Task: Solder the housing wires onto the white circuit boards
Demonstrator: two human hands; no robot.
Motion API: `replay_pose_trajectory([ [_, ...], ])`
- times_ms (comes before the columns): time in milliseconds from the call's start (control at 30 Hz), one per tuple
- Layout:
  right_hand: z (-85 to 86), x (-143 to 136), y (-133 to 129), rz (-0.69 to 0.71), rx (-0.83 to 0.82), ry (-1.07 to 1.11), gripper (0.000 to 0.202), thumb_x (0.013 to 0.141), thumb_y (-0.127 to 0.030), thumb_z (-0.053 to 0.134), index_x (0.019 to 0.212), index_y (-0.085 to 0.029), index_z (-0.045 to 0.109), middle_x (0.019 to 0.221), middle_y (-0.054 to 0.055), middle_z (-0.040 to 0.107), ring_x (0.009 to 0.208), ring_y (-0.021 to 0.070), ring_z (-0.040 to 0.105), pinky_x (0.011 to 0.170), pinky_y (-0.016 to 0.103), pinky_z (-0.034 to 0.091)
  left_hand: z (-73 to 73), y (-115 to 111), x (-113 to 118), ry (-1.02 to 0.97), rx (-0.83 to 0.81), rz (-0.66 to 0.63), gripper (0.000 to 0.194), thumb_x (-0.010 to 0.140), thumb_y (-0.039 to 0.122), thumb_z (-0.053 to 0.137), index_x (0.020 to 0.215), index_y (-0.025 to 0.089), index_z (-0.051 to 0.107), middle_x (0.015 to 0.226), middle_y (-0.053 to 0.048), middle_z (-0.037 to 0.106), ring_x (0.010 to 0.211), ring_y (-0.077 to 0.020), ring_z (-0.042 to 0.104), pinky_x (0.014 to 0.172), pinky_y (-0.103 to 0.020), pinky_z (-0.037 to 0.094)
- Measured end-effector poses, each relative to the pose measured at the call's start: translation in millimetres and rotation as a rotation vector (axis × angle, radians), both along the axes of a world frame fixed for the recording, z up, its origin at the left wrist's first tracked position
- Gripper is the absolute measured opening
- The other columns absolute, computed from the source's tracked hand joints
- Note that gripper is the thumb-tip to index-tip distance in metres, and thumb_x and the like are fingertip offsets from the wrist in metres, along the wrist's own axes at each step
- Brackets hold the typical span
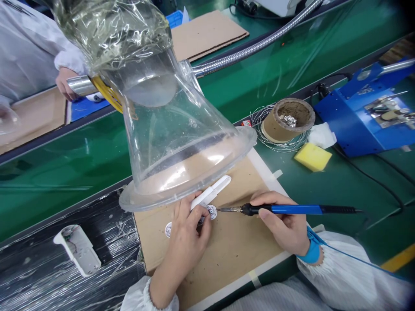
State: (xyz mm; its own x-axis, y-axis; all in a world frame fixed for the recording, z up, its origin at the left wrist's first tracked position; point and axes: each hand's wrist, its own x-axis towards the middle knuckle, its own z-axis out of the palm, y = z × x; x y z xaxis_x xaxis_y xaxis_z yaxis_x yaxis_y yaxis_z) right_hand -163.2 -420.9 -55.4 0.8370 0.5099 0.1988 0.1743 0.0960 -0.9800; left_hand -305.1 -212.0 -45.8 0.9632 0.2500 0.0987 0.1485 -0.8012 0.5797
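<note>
Here's the right hand (285,222), its grip closed around the blue-and-black handle of a soldering iron (298,209), tip pointing left, right at the edge of a round white circuit board (212,211); whether metal meets board, I can't tell from here! Over to the left hand (189,224): narrow grip, fingers on the near end of a slim white plastic housing (212,192), thumb curled toward the index finger, and what sits between those two is too hidden to call. The board lies just beside the housing, above a cardboard sheet (233,246), and a second round printed piece (168,230) peeks out on the other side of the left hand.

Above it all looms a clear, flared fume hood (181,138), joined to a ribbed metal gooseneck (256,49). Out on the green counter (350,183), a cardboard tube (285,129) with shiny metal bits inside stands among loops of solder wire (259,116), with a yellow sponge (313,157), a white wad (322,135) and a blue metal stand (353,125) close by. Far left, another white casing (78,250) lies hollow side up on black film (32,272), and across the way, a co-worker's hand (66,82) rests near a blue mat (86,110).
</note>
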Motion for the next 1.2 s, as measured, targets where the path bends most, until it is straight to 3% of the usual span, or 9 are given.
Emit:
replay_pose_trajectory([
  [167, -9.3, 0, -2, -0.036, 0.013, 0.047, 0.012, 0.095, -0.02, 0.072, 0.099, -0.026, 0.082, 0.087, 0.005, 0.078, 0.077, 0.0192, 0.074, 0.064, 0.026, 0.061, -0.6, 0, -1, -0.008, 0.003, 0.002, 0.018, 0.102, 0.007, 0.054, 0.098, 0.024, 0.056, 0.142, -0.01, 0.054, 0.135, -0.0291, 0.051, 0.107, -0.05, 0.043],
  [400, -23.8, 2, -5, -0.052, 0.094, 0.31, 0.01, 0.096, -0.032, 0.074, 0.096, -0.026, 0.083, 0.084, 0.005, 0.075, 0.066, 0.0176, 0.069, 0.056, 0.027, 0.056, 1.4, -1, 0, -0.028, 0.007, -0.005, 0.019, 0.101, 0.006, 0.052, 0.098, 0.024, 0.055, 0.141, -0.009, 0.054, 0.138, -0.0279, 0.05, 0.108, -0.048, 0.042],
  [600, -15.3, 9, 3, -0.056, 0.215, 0.396, 0.009, 0.089, -0.03, 0.079, 0.089, -0.023, 0.085, 0.074, 0.004, 0.075, 0.058, 0.013, 0.067, 0.054, 0.022, 0.055, -2.4, -1, -2, -0.081, -0.001, 0.026, 0.019, 0.1, 0.005, 0.053, 0.097, 0.023, 0.056, 0.137, -0.008, 0.056, 0.136, -0.0277, 0.052, 0.109, -0.049, 0.041],
  [733, -6.3, 16, 7, -0.013, 0.243, 0.473, 0.011, 0.087, -0.029, 0.079, 0.086, -0.021, 0.085, 0.058, 0.002, 0.066, 0.055, 0.0137, 0.067, 0.056, 0.022, 0.056, -4.7, 3, -5, -0.111, -0.033, 0.079, 0.017, 0.1, 0.007, 0.056, 0.095, 0.023, 0.059, 0.133, -0.008, 0.059, 0.132, -0.0275, 0.055, 0.108, -0.049, 0.042],
  [1000, 10.3, 32, 31, 0.012, 0.238, 0.514, 0.01, 0.082, -0.028, 0.079, 0.084, -0.02, 0.085, 0.054, 0.002, 0.066, 0.052, 0.0163, 0.067, 0.05, 0.024, 0.055, 9.2, 25, -15, -0.119, -0.419, 0.341, 0.018, 0.102, 0.028, 0.059, 0.087, 0.024, 0.069, 0.129, -0.009, 0.061, 0.121, -0.0261, 0.062, 0.091, -0.037, 0.051],
  [1200, 4.7, 40, 55, 0.113, 0.24, 0.533, 0.019, 0.084, -0.029, 0.073, 0.068, -0.021, 0.078, 0.052, 0.001, 0.062, 0.053, 0.016, 0.065, 0.053, 0.027, 0.056, 22.6, 35, -24, -0.036, -0.709, 0.424, 0.022, 0.095, 0.04, 0.064, 0.082, 0.023, 0.069, 0.123, -0.01, 0.06, 0.113, -0.0252, 0.062, 0.079, -0.031, 0.048],
])
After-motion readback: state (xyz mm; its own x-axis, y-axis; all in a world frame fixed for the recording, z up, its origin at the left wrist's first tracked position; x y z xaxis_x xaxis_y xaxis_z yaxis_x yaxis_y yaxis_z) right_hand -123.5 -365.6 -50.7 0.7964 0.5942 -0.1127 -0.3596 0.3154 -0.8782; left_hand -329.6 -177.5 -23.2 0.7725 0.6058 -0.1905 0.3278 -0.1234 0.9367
